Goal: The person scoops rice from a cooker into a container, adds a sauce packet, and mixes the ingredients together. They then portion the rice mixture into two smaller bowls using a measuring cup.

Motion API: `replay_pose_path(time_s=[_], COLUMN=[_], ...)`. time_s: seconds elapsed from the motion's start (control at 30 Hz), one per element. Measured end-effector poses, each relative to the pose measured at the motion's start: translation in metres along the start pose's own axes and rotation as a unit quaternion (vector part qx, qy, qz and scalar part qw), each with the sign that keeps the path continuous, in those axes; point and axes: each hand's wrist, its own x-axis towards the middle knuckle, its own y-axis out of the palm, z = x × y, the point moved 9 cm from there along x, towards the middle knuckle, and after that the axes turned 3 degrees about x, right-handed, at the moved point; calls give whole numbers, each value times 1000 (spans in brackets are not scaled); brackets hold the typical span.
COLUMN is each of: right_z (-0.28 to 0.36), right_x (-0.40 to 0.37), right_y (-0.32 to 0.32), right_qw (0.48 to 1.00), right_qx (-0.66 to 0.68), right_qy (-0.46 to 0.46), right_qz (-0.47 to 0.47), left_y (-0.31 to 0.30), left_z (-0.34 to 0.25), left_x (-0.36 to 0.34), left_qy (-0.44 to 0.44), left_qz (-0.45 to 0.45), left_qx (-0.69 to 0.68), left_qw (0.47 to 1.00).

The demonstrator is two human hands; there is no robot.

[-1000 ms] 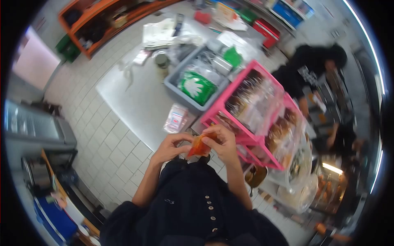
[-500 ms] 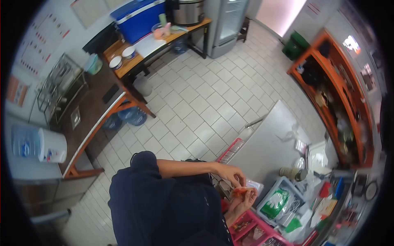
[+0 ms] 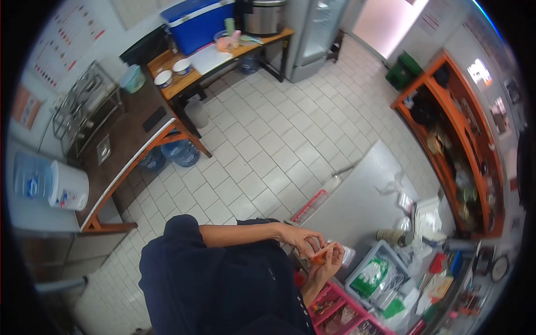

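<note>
Your view has swung towards the floor (image 3: 251, 148), yet the orange packet (image 3: 319, 259) stays between your hands. Your right hand (image 3: 328, 264) pinches it; your left hand (image 3: 302, 239) touches its edge, grip unclear, so its handling seems unbroken

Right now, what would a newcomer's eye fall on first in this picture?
Probably the big blue box at the top, left of centre, then the orange shelf unit along the right side. Lower down, near the metal table, the left hand and the right hand meet at a small orange packet.
</note>
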Motion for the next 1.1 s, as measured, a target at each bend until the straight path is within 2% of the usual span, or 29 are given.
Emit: replay_pose_path(time_s=[0.17,0.23,0.3,0.47,0.63,0.77,0.83,0.9,0.97,1.03,1.1], right_z=[23,22,22,16,0,-5,2,19,37,36,40], right_x=[-23,-30,-31,-23,-2,20,27,23,9,-7,-29], right_y=[-34,-58,-68,-71,-46,-35,-31,-23,-32,-63,-101], right_qw=[995,996,995,993,991,981,981,975,980,992,983], right_qx=[-50,-33,-18,30,32,-99,-128,-165,-168,-117,-156], right_qy=[-32,-49,-33,43,125,150,128,115,89,39,-3], right_qz=[-81,-72,-92,-106,-45,74,76,96,56,-19,-99], left_y=[23,29,31,12,-23,-40,-23,-27,-4,5,28], left_z=[23,27,32,31,29,3,-20,0,-25,3,14], left_x=[36,48,63,76,68,43,31,52,53,78,103], left_qy=[-30,-60,-94,-55,-7,45,46,59,9,-23,-49], left_qz=[45,49,56,-6,-104,-180,-156,-127,-113,-36,24], left_qx=[-20,9,56,90,126,166,163,140,188,146,141], left_qw=[998,997,992,994,987,969,973,980,976,988,989])
